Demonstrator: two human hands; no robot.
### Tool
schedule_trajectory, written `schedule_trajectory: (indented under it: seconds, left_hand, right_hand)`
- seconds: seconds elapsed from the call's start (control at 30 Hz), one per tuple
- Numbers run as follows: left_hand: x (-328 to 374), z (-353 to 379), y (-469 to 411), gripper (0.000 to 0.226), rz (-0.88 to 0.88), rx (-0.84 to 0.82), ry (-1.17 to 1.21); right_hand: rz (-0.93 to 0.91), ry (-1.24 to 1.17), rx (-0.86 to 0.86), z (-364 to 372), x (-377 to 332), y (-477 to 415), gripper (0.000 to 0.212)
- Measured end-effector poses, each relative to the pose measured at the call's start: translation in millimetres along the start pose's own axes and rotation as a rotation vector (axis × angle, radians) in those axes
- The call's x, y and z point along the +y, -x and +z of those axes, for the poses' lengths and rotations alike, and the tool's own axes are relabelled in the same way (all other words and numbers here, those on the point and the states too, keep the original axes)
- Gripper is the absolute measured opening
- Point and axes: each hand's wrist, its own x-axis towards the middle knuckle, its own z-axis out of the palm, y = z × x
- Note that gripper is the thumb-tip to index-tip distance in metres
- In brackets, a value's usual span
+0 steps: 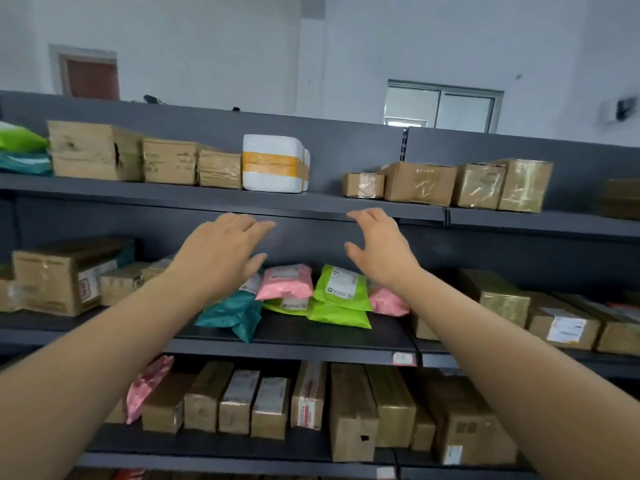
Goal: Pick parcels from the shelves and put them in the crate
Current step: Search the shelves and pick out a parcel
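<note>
Both my arms reach up toward the dark grey shelves. My left hand (221, 251) and my right hand (379, 247) are open, palms facing each other, and hold nothing. They hover in front of the top shelf's front edge (311, 211), just below a white foam box (275, 164) with yellow tape. Behind and below my hands, soft mailer bags lie on the middle shelf: a pink bag (287, 280), green bags (341, 297) and a teal bag (232, 313). No crate is in view.
Cardboard boxes (93, 150) line the top shelf on the left, with more cardboard boxes (450, 183) on the right. More brown boxes (62, 275) fill the middle shelf's ends, and upright cartons (353, 410) fill the lower shelf. A pink bag (147, 386) leans at the lower left.
</note>
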Motion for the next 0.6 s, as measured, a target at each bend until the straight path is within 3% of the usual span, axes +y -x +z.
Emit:
schedule_trajectory:
  seconds: [0.13,0.3,0.6]
  left_hand:
    - [2.4,18.6,-40.9,0.058,0.011,0.051,0.047]
    - [3.0,40.5,-105.9,0.048,0.068,0.131,0.046]
    - [-7.1,78.2,-168.1,0.041,0.05,0.17,0.144]
  right_hand:
    - [-0.009,0.041,0.077,2.4,19.5,-50.4,0.052]
    - [-0.025,0.08,0.193,-7.5,48.5,-125.5,0.051]
    - [0.069,0.286,-0.141,28.8,80.1,-202.8,0.06]
